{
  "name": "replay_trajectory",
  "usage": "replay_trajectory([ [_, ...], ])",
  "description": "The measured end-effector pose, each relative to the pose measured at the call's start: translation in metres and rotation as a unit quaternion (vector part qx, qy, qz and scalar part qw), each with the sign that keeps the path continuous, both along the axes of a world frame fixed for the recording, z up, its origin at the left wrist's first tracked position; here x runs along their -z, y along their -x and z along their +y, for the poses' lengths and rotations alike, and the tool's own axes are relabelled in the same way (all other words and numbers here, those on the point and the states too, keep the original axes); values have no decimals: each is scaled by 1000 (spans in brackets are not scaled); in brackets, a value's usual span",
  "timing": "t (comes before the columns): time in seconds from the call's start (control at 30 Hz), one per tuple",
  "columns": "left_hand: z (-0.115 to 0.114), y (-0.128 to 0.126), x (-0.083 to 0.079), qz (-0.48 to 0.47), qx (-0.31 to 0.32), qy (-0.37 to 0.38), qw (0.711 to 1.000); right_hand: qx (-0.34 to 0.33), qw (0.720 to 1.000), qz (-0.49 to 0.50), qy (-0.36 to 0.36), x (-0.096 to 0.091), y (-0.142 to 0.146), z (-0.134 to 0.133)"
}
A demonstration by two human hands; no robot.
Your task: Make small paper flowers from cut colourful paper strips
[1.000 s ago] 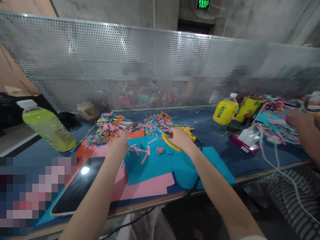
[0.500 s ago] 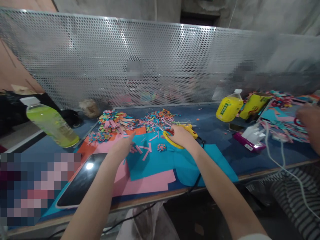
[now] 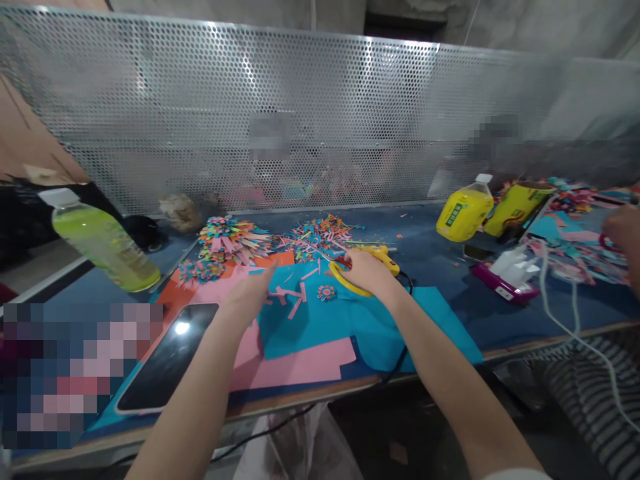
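Observation:
My right hand (image 3: 369, 272) is closed around the yellow handles of a pair of scissors (image 3: 356, 285), whose blades point up and left toward a heap of cut paper strips (image 3: 320, 233). Over pink and blue paper, my left hand (image 3: 254, 288) has one digit stretched out; its other fingers are mostly hidden, and I see nothing held in it. Loose pink strips (image 3: 296, 301) lie just right of it on the blue sheet (image 3: 305, 337). Between my hands sits a small rolled paper flower (image 3: 327, 293). A yellow glue gun (image 3: 385, 259) rests behind my right hand.
Bundles of fringed paper (image 3: 230, 240) and a green drink bottle (image 3: 100, 240) stand left. A dark tablet (image 3: 167, 360) lies beside my left forearm. Rightward are a yellow bottle (image 3: 465, 212), a purple-and-white power strip (image 3: 507, 280) with cables, and another person's hand (image 3: 625, 230).
The view has shifted slightly, so most things appear a little further right. Both my hands keep about the same place over the paper, with the scissors still in my right hand.

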State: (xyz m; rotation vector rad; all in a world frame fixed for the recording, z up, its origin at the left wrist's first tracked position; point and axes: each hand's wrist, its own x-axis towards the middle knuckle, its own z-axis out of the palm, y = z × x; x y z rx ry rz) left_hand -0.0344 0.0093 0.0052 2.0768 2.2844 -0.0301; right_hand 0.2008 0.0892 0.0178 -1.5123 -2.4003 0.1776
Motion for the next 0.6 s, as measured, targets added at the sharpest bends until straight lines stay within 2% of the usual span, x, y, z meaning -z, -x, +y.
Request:
replay_trajectory([
  [0.2, 1, 5, 0, -50, 18, 1, 999, 2, 1000, -11, 10, -1, 0, 0],
  [0.43, 0, 13, -9, -114, 16, -123, 986, -1, 1000, -10, -2, -1, -1, 1],
  [0.6, 3, 16, -5, -199, 24, -159, 967, -2, 1000, -15, 7, -2, -2, 0],
])
